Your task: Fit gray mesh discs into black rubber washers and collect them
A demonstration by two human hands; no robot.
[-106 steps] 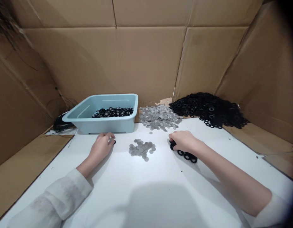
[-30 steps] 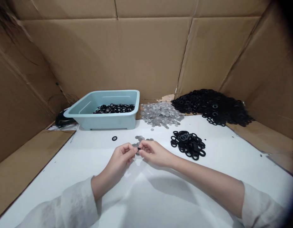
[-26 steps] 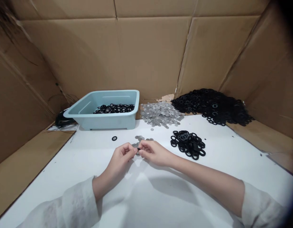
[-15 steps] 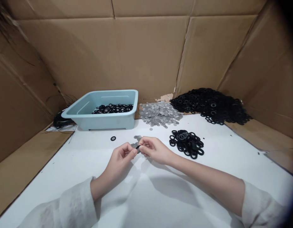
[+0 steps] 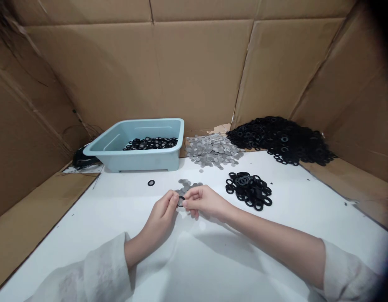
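A black ring washer (image 5: 181,201) with a grey mesh disc inside it is pinched between both my hands, tilted so its face shows. My left hand (image 5: 165,209) grips its left edge between thumb and fingers. On the opposite edge, my right hand (image 5: 205,202) pinches with thumb and forefinger, its other fingers curled. Loose grey discs (image 5: 185,184) lie on the table just behind and beneath my hands. A single black ring with a grey centre (image 5: 151,183) rests flat to the left of them.
A light-blue basin (image 5: 143,161) holding many black rings with grey centres stands at the back left. Beside it are a heap of grey discs (image 5: 213,150) and a large heap of black rings (image 5: 282,140). A smaller ring pile (image 5: 249,191) lies right. Cardboard walls (image 5: 200,71) surround the white table.
The ring between my fingers has turned from edge-on to showing its face. My right hand has dropped slightly, exposing more loose discs behind it.
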